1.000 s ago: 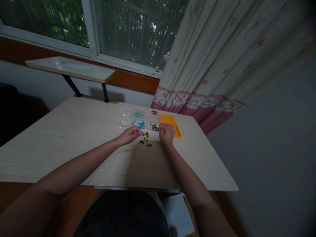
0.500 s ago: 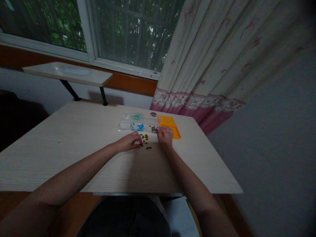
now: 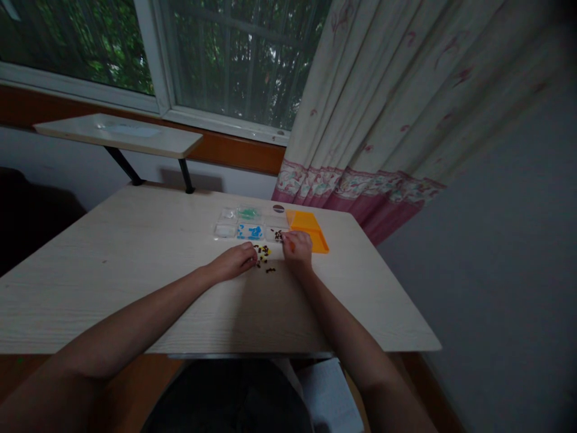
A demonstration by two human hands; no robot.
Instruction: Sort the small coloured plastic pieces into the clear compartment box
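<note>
Writing: a pale sheet (image 3: 135,130) is laid on the raised shelf (image 3: 180,141); any marks cannot be made out. A small round disc (image 3: 278,208) is placed behind the clear tray (image 3: 225,231), its surface too small to be read.

Materials: tabletop (image 3: 157,258) faced in pale wood grain. Clear tray of thin, glossy plastic, divided into rectangular compartments; blue pieces (image 3: 255,232) kept front middle, green pieces (image 3: 247,213) behind them, dark brown pieces (image 3: 276,236) front right. Orange tray (image 3: 320,243), smooth and rimmed, set just to the right.

Loose pieces (image 3: 264,252): tiny, yellow and dark brown, scattered on the tabletop before the clear tray, between the hands. A short dark cluster (image 3: 270,270) is set nearer the body.

Left hand (image 3: 238,260): fingers curled, narrow, tips brought to the loose pieces' left edge; whether one is gripped cannot be told. Right hand (image 3: 298,246): fingertips narrowly gathered by the dark brown pieces; an orange patch is seen at the fingers, but whether anything is held cannot be told.
</note>
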